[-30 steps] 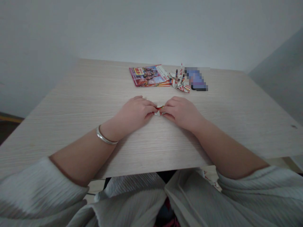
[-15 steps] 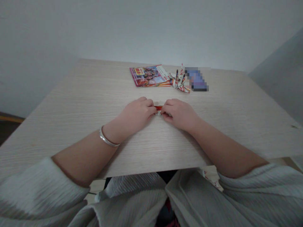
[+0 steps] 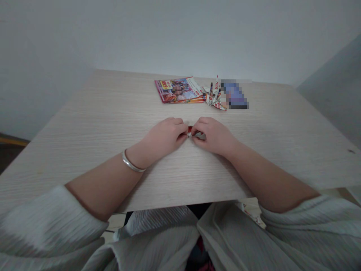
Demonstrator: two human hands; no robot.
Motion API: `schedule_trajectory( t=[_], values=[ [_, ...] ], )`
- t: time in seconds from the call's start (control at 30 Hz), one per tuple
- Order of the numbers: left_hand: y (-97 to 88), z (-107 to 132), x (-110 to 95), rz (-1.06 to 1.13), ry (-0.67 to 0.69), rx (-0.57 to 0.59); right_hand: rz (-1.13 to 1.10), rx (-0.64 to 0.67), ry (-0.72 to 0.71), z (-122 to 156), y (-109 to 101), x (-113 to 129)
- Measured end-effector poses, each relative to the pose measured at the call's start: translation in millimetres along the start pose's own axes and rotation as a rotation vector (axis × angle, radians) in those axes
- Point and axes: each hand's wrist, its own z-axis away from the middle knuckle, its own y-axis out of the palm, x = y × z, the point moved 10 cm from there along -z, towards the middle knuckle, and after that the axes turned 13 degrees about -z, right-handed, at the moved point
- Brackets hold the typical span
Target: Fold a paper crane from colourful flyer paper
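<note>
Between my hands, low over the table, is a small piece of folded paper [image 3: 190, 129], red on top and whitish along its near edge. My left hand [image 3: 167, 136], with a silver bangle [image 3: 132, 162] on its wrist, pinches the left end of it. From the other side my right hand [image 3: 213, 134] grips the right end, and some pale paper shows under its curled fingers. Most of the folded paper is hidden behind my fingers.
Beyond my hands several printed flyers [image 3: 179, 90] lie stacked on the pale wooden table [image 3: 93, 113]. A folded paper crane [image 3: 214, 96] touches their right side. Right of it is a pixelated, phone-like rectangle [image 3: 235, 94]. A wall [image 3: 180, 37] rises behind the table.
My left hand has shifted slightly right, so the gap between my fingertips is narrower. Less of the red paper shows there, while pale paper now appears under my right fingers.
</note>
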Motion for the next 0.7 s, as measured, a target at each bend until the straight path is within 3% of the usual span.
schedule_trajectory(
  t=[0.4,0.7],
  values=[
    [4.0,0,13,0.188,-0.141,0.056,-0.164,0.007,0.192,-5,3,-19],
    [10.9,0,20,0.167,-0.222,0.099,-0.155,0.007,0.372,0,-1,-37]
  ],
)
